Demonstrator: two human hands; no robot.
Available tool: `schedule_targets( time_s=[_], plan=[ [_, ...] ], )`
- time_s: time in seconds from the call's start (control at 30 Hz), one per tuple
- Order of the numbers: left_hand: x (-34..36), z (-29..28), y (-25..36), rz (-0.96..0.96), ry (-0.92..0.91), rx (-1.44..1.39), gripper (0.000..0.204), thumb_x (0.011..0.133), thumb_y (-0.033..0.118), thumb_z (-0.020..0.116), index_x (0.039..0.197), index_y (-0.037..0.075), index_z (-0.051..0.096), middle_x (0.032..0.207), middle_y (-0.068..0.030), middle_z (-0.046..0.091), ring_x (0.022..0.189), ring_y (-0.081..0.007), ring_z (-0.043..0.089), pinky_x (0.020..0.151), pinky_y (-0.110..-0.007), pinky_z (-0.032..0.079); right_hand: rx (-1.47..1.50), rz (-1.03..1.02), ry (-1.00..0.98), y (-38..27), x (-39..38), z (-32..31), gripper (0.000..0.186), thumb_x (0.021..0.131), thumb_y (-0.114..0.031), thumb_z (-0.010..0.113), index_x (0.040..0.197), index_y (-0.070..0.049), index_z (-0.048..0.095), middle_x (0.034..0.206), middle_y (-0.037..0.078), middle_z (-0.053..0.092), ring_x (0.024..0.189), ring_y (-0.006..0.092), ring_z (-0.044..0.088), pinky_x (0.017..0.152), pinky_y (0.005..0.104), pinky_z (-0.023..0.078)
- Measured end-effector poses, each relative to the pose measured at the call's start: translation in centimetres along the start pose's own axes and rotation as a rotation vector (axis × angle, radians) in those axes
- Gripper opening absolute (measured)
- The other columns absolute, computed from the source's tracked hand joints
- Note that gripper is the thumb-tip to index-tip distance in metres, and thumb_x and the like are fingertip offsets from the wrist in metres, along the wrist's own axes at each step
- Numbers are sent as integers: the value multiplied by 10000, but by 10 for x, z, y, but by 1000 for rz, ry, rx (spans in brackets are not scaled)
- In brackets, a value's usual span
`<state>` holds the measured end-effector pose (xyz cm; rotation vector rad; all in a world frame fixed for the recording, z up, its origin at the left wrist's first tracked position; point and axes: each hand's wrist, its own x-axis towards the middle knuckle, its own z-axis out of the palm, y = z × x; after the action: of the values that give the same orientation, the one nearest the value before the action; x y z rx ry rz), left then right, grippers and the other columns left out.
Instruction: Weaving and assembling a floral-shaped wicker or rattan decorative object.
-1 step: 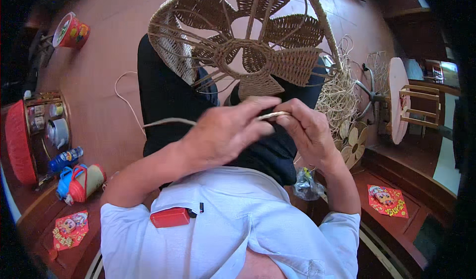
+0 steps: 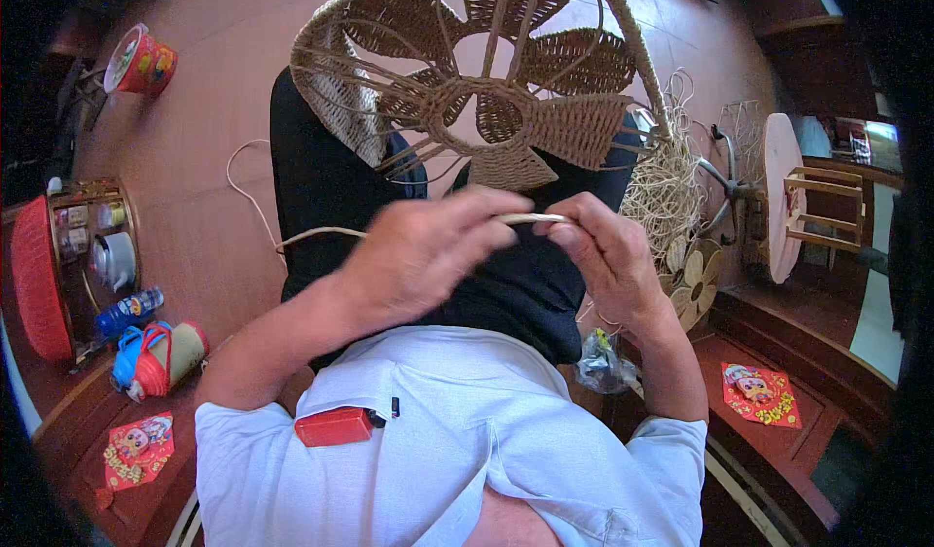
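Pinching cord (image 2: 533, 218) above the lap (image 2: 506, 294) with the right hand (image 2: 608, 255); can't tell the grip of the blurry left hand (image 2: 423, 255). Sitting over a pinkish floor (image 2: 214, 109), with a bucket (image 2: 154, 68) far left, a tangled heap (image 2: 662, 197) right.

left fingers (image 2: 486, 203) blurred | right fingers (image 2: 589, 214) pinch cord (image 2: 530, 218) | woven frame (image 2: 584, 129) beyond

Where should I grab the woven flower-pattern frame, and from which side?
Probably by the wrapped rim of the woven frame, at its right side, coming from outside, on the right: there it is a curved bar with open gaps just inside. The right hand is nearer that side, but it pinches the cord.
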<state>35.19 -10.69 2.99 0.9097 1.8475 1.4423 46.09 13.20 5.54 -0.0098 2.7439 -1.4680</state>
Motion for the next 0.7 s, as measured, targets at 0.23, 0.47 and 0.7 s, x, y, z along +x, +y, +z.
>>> schedule_targets(
  time_s=[0.23,0.47,0.7],
  plan=[
    [-35,-115,-45,-251,435,281,268,1145,239,584,1183,42,763,720,37,532,655,-98,523,596,-300,429,32,145,97,35,-18,-16,212,1140,-207,645,1125,-10,723,824,34,628,695,101,545,641,296,471],
    [-50,-144,-23,-364,351,1608,268,1098,161,587,1291,42,729,1116,-159,750,1065,-371,702,912,-506,548,11,150,62,29,-13,-13,207,1131,-204,658,1122,-6,714,825,80,646,687,155,602,641,324,500],
    [-1,-1,19,208,93,290,486,1100,111,612,1575,32,550,1456,-238,666,1345,-355,673,1121,-426,530,-5,-218,57,10,22,31,167,1070,-168,712,1138,-19,677,967,201,707,857,415,735,713,465,576]
  ],
)
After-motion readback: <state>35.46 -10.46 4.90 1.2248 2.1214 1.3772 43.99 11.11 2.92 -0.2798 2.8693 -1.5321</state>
